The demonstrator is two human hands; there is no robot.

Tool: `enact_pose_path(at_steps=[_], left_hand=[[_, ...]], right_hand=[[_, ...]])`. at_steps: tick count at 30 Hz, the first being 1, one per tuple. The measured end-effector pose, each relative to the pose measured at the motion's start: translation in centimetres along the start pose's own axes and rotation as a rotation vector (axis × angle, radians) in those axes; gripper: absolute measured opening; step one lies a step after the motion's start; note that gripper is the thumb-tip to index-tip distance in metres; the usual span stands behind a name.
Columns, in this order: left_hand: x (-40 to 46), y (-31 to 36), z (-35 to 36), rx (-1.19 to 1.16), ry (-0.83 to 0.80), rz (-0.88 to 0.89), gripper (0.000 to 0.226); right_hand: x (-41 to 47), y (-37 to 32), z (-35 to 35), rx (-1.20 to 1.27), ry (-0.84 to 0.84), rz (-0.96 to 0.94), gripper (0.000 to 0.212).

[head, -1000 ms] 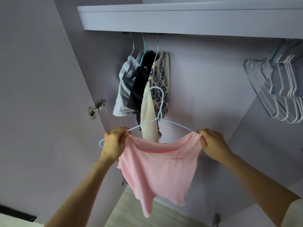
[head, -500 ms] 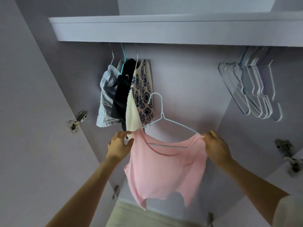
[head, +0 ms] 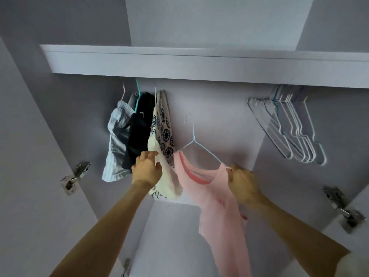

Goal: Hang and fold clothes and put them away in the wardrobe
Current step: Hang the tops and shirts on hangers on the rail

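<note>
A pink top [head: 217,198] hangs on a light blue wire hanger [head: 194,143] inside the wardrobe, its hook pointing up below the shelf. My right hand [head: 242,181] grips the top's right shoulder together with the hanger's end. My left hand [head: 147,169] has left the pink top and touches the cream, dark-patterned garment [head: 162,144] hanging beside it, fingers loosely bent against the cloth. Left of that hang a black garment [head: 137,132] and a striped grey one [head: 116,142].
A white shelf [head: 199,62] spans the wardrobe above the hidden rail. Several bare white wire hangers [head: 293,128] hang bunched at the right. Metal door hinges stick out at the left [head: 74,176] and right [head: 343,206] walls.
My left hand let go of the pink top's left shoulder and moved onto the cream garment. My right hand lifted hanger and top deeper into the wardrobe, turning them edge-on.
</note>
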State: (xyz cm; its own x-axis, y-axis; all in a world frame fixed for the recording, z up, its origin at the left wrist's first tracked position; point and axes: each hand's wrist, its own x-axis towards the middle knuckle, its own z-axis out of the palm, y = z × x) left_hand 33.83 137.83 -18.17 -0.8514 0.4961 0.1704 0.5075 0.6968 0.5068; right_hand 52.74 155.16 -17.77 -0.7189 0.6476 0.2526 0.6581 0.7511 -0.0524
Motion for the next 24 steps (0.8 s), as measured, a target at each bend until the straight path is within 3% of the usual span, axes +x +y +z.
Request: enact_pose_path(at_steps=[11, 13, 15, 17, 24], left_hand=[[6.3, 1.0, -0.3, 0.205, -0.046, 0.147, 0.062], [7.0, 1.3, 0.1, 0.184, -0.015, 0.156, 0.062], [7.9, 1.4, 0.4, 0.169, 0.011, 0.165, 0.061], [8.3, 1.4, 0.4, 0.153, 0.034, 0.179, 0.062], [7.9, -0.8, -0.4, 0.053, 0.122, 0.197, 0.062]], right_hand=[[1.8, -2.8, -1.5, -0.052, 0.062, 0.085, 0.026], [2.1, -3.4, -1.6, -0.059, 0.115, 0.090, 0.020], [2.5, -3.8, -1.0, -0.067, 0.290, 0.050, 0.015], [3.0, -4.4, -0.7, -0.060, 0.431, 0.050, 0.028], [6.3, -8.8, -0.9, 0.090, 0.602, 0.006, 0.019]])
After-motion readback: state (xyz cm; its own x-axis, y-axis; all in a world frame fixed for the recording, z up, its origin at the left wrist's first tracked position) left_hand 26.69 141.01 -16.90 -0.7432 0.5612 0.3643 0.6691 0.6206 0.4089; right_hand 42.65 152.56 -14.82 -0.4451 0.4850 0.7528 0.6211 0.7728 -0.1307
